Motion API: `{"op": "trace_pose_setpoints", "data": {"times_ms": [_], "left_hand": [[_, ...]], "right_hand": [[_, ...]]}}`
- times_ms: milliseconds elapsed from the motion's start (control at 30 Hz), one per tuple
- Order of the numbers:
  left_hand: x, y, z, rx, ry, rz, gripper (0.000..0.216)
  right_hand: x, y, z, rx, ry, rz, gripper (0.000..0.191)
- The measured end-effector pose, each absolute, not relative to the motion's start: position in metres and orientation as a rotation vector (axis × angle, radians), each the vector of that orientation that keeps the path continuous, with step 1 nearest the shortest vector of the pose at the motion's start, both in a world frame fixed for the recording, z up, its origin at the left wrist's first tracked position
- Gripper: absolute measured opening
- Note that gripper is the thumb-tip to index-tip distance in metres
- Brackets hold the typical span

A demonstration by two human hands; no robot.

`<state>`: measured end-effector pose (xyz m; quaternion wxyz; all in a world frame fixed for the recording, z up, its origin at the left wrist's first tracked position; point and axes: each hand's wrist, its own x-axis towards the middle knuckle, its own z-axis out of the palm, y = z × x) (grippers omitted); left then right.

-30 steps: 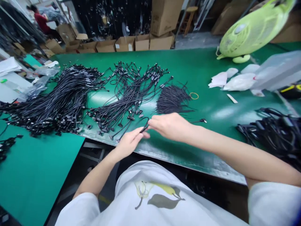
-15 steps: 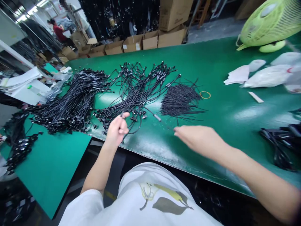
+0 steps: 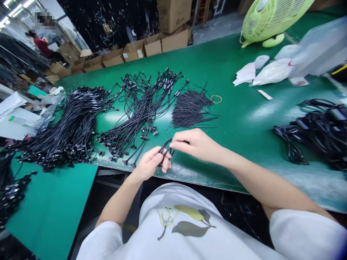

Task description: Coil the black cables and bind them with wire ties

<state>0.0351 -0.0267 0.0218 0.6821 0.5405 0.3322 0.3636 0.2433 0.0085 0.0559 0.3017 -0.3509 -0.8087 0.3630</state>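
A black cable is bent into small loops between my hands, just over the table's front edge. My left hand is closed around the loops, its fingertips curled at their lower side. My right hand pinches the cable at the top right of the loops; its fingertips partly hide what they hold. Behind my hands lies a spread bundle of black cables with plugs at both ends. A pile of short thin black ties lies just beyond my right hand.
A larger heap of black cables is at left. On the green table, a yellow rubber band sits beside the ties. Farther right are white plastic bags, a green fan and coiled cables. Cardboard boxes line the back.
My right hand has moved left to meet my left hand. The cable that trailed out over the table is now looped between them. The view has shifted to the right.
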Motion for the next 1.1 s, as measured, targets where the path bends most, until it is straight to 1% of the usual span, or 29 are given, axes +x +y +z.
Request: {"op": "trace_pose_setpoints", "data": {"times_ms": [100,133,200,300,367,433,533,567,633,733,800,900,1033,1100], "left_hand": [[0.04,-0.024,0.021,1.003,0.68,0.911,0.041],[0.04,-0.023,0.02,0.96,0.677,0.938,0.039],[0.041,-0.02,0.018,0.877,0.685,1.017,0.036],[0.045,-0.02,0.007,0.798,0.7,0.989,0.037],[0.05,-0.024,-0.003,0.764,0.712,0.897,0.044],[0.056,-0.028,-0.012,0.706,0.753,0.927,0.049],[0.061,-0.033,-0.018,0.68,0.814,1.012,0.048],[0.061,-0.034,-0.018,0.724,0.817,0.983,0.045],[0.059,-0.036,-0.018,0.9,0.814,0.886,0.039],[0.054,-0.039,-0.019,1.261,0.892,0.764,0.03],[0.052,-0.04,-0.021,1.468,0.983,0.661,0.028],[0.053,-0.041,-0.025,1.606,0.986,0.511,0.033],[0.059,-0.042,-0.03,1.602,0.897,0.59,0.052],[0.062,-0.044,-0.03,1.492,0.854,0.6,0.056]], "right_hand": [[0.231,0.015,0.037,-1.022,-1.801,0.922,0.025],[0.226,0.015,0.03,-1.025,-1.69,0.944,0.029],[0.214,0.012,0.014,-1.013,-1.487,1.119,0.038],[0.201,0.003,-0.004,-1.001,-1.131,1.48,0.036],[0.199,-0.002,-0.008,-0.991,-0.917,1.581,0.038],[0.201,-0.006,-0.007,-0.908,-0.835,1.707,0.038],[0.203,-0.009,-0.003,-0.75,-0.746,1.874,0.048],[0.202,-0.009,-0.001,-0.742,-0.709,1.879,0.051],[0.198,-0.013,0.0,-0.798,-0.642,1.788,0.054],[0.189,-0.022,-0.001,-0.889,-0.676,1.547,0.047],[0.184,-0.03,-0.002,-0.888,-0.789,1.476,0.047],[0.182,-0.035,-0.004,-0.894,-0.941,1.446,0.046],[0.184,-0.031,-0.005,-0.978,-0.963,1.338,0.041],[0.186,-0.028,-0.003,-0.965,-0.973,1.345,0.034]]}}
